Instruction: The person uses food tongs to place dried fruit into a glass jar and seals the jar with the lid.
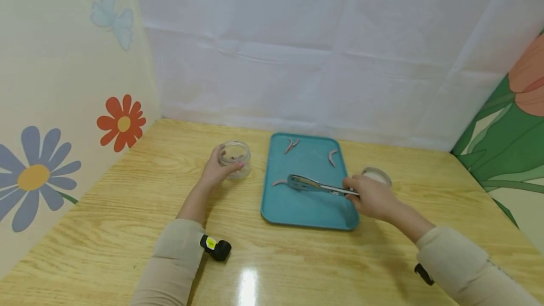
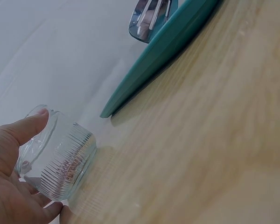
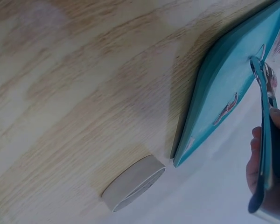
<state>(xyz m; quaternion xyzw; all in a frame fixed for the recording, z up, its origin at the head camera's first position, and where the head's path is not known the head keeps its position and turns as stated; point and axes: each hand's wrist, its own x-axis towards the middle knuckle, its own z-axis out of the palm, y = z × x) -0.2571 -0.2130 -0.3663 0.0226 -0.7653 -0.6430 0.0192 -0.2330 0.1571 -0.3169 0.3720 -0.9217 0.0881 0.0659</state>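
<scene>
My left hand (image 1: 217, 169) grips a clear glass jar (image 1: 238, 173) from its left side, thumb and fingers curled round it. Some small pinkish bits lie at the bottom of the jar, seen through its ribbed wall in the left wrist view. My right hand (image 1: 374, 196) holds metal tongs (image 1: 316, 184) over a teal tray (image 1: 297, 211). The tongs' head is close beside a thin pinkish, worm-like strip (image 1: 279, 182) on the tray. More such strips lie towards the tray's far end, one of them (image 1: 332, 157) near its right edge.
A round, pale lid (image 3: 133, 184) lies on the wooden table (image 1: 238, 216) just right of the tray, partly behind my right hand in the head view. A white cloth (image 1: 272, 60) hangs at the back, and flower-patterned panels (image 1: 51, 84) stand at both sides.
</scene>
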